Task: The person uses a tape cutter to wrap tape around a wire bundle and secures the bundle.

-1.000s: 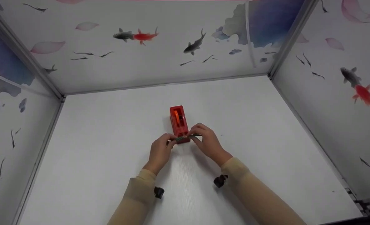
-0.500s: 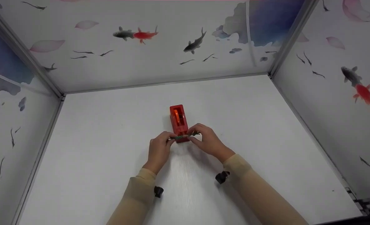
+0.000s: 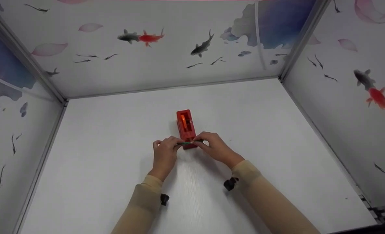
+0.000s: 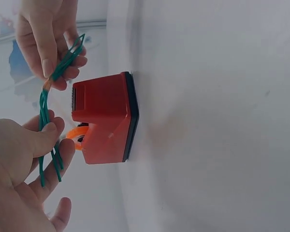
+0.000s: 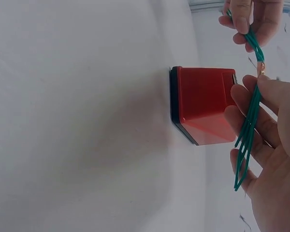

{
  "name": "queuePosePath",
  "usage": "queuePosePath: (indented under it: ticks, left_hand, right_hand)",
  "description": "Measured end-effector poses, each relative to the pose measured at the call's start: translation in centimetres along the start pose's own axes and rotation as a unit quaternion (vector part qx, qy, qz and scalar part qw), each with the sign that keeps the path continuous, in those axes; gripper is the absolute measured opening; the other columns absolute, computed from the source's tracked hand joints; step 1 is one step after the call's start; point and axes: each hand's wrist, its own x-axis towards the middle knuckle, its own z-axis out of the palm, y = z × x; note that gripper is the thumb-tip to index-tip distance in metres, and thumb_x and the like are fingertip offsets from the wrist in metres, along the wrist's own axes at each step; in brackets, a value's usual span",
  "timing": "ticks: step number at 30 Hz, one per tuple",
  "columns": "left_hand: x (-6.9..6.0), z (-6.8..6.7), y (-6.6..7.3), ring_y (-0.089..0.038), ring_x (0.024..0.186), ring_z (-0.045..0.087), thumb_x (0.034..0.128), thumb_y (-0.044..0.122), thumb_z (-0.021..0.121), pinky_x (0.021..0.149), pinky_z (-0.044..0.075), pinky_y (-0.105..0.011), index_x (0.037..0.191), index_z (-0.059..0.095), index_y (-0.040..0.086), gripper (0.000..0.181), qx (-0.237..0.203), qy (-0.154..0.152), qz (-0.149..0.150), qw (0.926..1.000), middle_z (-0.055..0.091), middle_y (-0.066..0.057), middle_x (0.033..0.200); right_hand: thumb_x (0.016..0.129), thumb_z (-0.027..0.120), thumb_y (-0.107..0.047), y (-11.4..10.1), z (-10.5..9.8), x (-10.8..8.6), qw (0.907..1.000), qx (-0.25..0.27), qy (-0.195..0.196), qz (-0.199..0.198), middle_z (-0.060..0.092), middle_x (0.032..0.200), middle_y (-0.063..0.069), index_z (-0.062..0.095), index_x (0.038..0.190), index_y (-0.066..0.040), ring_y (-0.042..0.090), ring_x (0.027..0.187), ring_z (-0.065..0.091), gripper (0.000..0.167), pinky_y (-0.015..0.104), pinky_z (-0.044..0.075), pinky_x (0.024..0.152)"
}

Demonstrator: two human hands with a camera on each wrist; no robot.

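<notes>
A thin bundle of green wires (image 4: 42, 102) with a copper-coloured stretch at its middle is held between both hands. My left hand (image 3: 166, 156) pinches one end between thumb and fingers; loose wire ends hang past the fingers in the left wrist view. The other side is pinched by my right hand (image 3: 219, 148), and looped wires (image 5: 246, 140) trail across its fingers in the right wrist view. Just beyond stands a red tape dispenser (image 3: 188, 135) with an orange wheel (image 3: 184, 122) inside. From above, the bundle crosses over the dispenser's near end; contact cannot be told.
White tabletop (image 3: 108, 156) surrounds the dispenser. Panels printed with fish and petals, including the back wall (image 3: 173, 65), enclose the left, far and right sides. A small black camera (image 3: 230, 184) sits at each wrist.
The left hand's fingers have shifted slightly leftward and spread a little. The right hand's fingers have closed in lower, hiding more of the right end of the wires. The dispenser stays put.
</notes>
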Motion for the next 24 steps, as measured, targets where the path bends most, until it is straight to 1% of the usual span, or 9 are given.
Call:
queuePosePath:
  ticks: [3, 7, 10, 13, 20, 24]
  left_hand:
    - [-0.09, 0.03, -0.1, -0.016, 0.1, 0.071, 0.0946, 0.013, 0.074, 0.101, 0.038, -0.053, 0.109, 0.078, 0.021, 0.017, 0.002, 0.003, 0.004, 1.0, 0.076, 0.005, 0.102]
    - [-0.13, 0.13, -0.26, -0.018, 0.104, 0.07, 0.0947, 0.011, 0.074, 0.102, 0.038, -0.054, 0.109, 0.078, 0.022, 0.019, 0.007, 0.005, 0.005, 1.0, 0.073, 0.003, 0.104]
    - [-0.07, 0.18, -0.32, -0.019, 0.106, 0.068, 0.0945, 0.009, 0.074, 0.103, 0.037, -0.055, 0.11, 0.078, 0.023, 0.021, 0.007, 0.006, 0.003, 0.9999, 0.071, 0.002, 0.104]
    - [-0.01, 0.16, -0.26, -0.02, 0.106, 0.067, 0.0946, 0.008, 0.074, 0.104, 0.037, -0.056, 0.11, 0.078, 0.023, 0.022, 0.007, 0.005, -0.001, 1.0, 0.071, 0.002, 0.105]
    - [-0.05, 0.06, 0.07, -0.02, 0.107, 0.066, 0.0916, 0.015, 0.079, 0.107, 0.035, -0.056, 0.113, 0.077, 0.02, 0.022, -0.003, -0.007, -0.016, 0.9998, 0.069, 0.0, 0.107]
    - [-0.02, 0.15, 0.15, -0.021, 0.11, 0.065, 0.0902, 0.02, 0.081, 0.106, 0.036, -0.057, 0.113, 0.076, 0.021, 0.023, 0.009, -0.007, -0.014, 0.9998, 0.069, 0.0, 0.109]
  right_hand:
    - [0.098, 0.07, -0.011, -0.02, -0.01, 0.05, 1.0, -0.005, 0.003, -0.005, 0.076, 0.109, 0.0, 0.076, 0.114, -0.017, 0.013, 0.107, 0.069, 0.018, 0.04, 0.055, 0.101]
    - [0.096, 0.072, -0.008, 0.16, 0.08, 0.12, 0.9994, -0.023, 0.012, -0.023, 0.076, 0.108, -0.005, 0.076, 0.113, -0.017, 0.012, 0.106, 0.07, 0.019, 0.039, 0.056, 0.099]
    - [0.095, 0.073, -0.008, 0.17, 0.11, 0.16, 0.9986, -0.037, 0.021, -0.032, 0.076, 0.106, -0.005, 0.077, 0.112, -0.016, 0.012, 0.103, 0.069, 0.019, 0.042, 0.057, 0.097]
    - [0.095, 0.075, -0.009, 0.01, 0.1, 0.16, 0.9975, -0.056, 0.03, -0.03, 0.076, 0.104, -0.007, 0.078, 0.111, -0.018, 0.011, 0.101, 0.068, 0.019, 0.044, 0.055, 0.097]
    - [0.094, 0.077, -0.014, -0.2, 0.26, -0.01, 0.9924, -0.107, 0.051, -0.032, 0.076, 0.102, -0.007, 0.077, 0.111, -0.019, 0.013, 0.101, 0.067, 0.018, 0.046, 0.045, 0.104]
    - [0.093, 0.077, -0.014, -0.31, 0.34, -0.2, 0.9898, -0.124, 0.061, -0.035, 0.075, 0.102, -0.007, 0.078, 0.11, -0.02, 0.015, 0.102, 0.066, 0.017, 0.048, 0.043, 0.108]
